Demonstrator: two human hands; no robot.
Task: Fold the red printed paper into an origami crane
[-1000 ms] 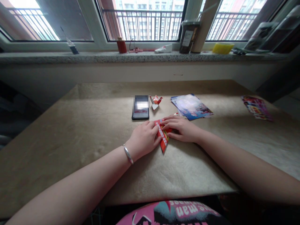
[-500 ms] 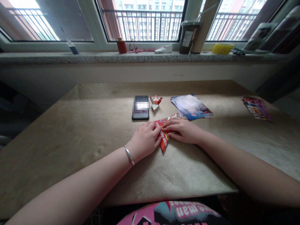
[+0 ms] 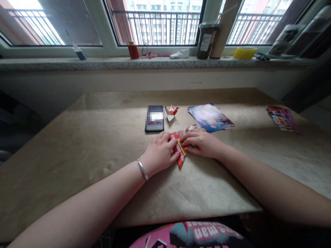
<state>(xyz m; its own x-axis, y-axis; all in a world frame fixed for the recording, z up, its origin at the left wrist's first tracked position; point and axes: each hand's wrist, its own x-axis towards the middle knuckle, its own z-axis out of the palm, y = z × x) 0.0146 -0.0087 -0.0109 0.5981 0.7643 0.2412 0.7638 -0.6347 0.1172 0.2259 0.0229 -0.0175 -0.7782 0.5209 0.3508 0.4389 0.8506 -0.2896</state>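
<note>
A folded sheet of red printed paper [image 3: 182, 159] lies on the table between my two hands, its pointed end toward me. My left hand [image 3: 159, 151], with a silver bangle at the wrist, presses on the paper's left side and grips it with thumb and fingers. From the right, my right hand [image 3: 200, 144] pinches the middle of the paper near a fold; its fingertips partly hide the crease. Just beyond sits a small folded paper crane [image 3: 171, 112], red and white. A phone [image 3: 154, 127] with a blurred screen lies beside the crane.
A stack of blue picture sheets [image 3: 214, 119] lies behind my right hand. Farther right are colourful printed papers [image 3: 281, 119]. On the windowsill [image 3: 103, 64] stand a red jar [image 3: 133, 51], a dark lidded container [image 3: 206, 43] and a yellow object [image 3: 244, 53].
My left fingers and thumb have shifted slightly over the paper, and the right fingertips have moved a little along the fold. Other things stay in place.
</note>
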